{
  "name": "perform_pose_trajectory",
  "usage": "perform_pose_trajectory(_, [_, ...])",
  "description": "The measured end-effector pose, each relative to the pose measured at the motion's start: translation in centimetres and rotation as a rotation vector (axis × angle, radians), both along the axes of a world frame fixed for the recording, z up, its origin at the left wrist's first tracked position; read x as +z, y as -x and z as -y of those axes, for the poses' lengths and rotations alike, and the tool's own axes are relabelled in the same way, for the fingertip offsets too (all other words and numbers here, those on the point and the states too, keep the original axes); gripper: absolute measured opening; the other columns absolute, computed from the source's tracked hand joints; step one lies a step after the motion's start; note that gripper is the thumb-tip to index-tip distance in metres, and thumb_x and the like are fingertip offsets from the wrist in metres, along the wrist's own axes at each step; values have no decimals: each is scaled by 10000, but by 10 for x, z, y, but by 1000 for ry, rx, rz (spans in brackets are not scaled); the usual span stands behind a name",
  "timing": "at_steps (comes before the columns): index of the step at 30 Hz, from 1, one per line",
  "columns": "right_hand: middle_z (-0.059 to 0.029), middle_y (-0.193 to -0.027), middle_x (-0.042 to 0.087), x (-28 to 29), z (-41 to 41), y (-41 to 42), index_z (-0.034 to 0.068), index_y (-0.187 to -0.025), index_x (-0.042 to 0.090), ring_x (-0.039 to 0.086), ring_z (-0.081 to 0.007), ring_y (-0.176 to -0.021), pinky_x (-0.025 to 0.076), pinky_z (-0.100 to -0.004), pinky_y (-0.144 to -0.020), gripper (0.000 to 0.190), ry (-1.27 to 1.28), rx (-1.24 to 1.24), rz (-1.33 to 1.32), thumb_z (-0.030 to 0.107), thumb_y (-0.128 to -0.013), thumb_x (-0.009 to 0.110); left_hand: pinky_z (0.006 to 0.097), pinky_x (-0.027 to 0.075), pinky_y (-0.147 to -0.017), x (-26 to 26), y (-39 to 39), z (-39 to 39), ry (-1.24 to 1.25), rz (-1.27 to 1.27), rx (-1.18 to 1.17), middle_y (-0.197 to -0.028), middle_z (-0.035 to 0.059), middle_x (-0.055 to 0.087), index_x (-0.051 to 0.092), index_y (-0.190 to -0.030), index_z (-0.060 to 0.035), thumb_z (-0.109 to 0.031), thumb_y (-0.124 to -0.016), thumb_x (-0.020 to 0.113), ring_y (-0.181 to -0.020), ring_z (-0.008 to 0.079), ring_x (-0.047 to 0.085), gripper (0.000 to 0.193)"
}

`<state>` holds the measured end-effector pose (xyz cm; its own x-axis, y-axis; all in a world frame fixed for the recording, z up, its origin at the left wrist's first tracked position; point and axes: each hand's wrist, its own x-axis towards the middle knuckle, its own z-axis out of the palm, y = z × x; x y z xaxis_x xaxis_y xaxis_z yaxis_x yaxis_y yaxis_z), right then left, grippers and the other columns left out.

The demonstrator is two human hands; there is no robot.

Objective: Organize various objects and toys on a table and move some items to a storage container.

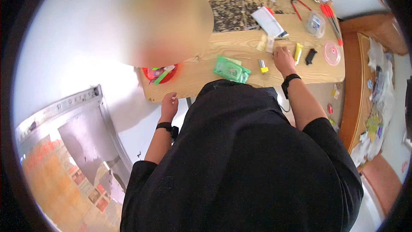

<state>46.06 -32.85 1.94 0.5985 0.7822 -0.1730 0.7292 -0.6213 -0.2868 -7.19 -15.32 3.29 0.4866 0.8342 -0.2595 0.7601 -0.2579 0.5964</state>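
My right hand (283,58) rests fingers down on the wooden table, between a yellow tube (298,53) and a small silver and yellow object (263,66); whether its fingers hold anything is hidden. My left hand (170,104) hangs beside the table's near left edge, its fingers curled, below a red basket (176,70) with a green strip in it. A green packet of wipes (231,70) lies at the table's near edge in front of my body. Beyond my right hand are a pale card strip (270,43) and a white packet (267,22).
A black object (311,56), a round lid (332,53), a clear plastic container (315,25), red-handled pliers (299,6) and long red-ended tools (333,22) lie on the right of the wooden table (199,85). A wooden cabinet (349,96) stands at right. A blurred oval hides the upper left.
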Motion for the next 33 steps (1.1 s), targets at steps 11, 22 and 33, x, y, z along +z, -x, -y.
perform_pose_trajectory(11, [-218, -1025, 640, 15, -42, 12, 30, -1023, 572, 590, -383, -1000, 472, -469, -849, 324, -47, -77, -236, 229, -794, 684, 368, 509, -770, 29, -56, -24, -24, 81, -51, -1029, 154, 646, 615, -1105, -30, -127, -827, 638, -850, 279, 630, 295])
perform_pose_trajectory(22, [-112, -908, 662, 113, -150, 143, 15, -1063, 608, 650, -186, -845, 519, -317, -759, 279, -177, 415, -889, 171, -841, 671, 285, 518, -753, 76, -199, -42, 774, 633, 6, -981, 79, 653, 556, -1185, 21, -205, -931, 581, -833, 152, 634, 341])
perform_pose_trajectory(33, [-150, -1024, 675, 68, -132, 116, 8, -1139, 600, 651, -235, -950, 508, -344, -839, 360, -143, 432, -1040, 185, -830, 651, 282, 453, -563, 52, -163, -54, 390, 307, 44, -729, 34, 573, 651, -998, -2, -241, -880, 651, -624, 121, 564, 267])
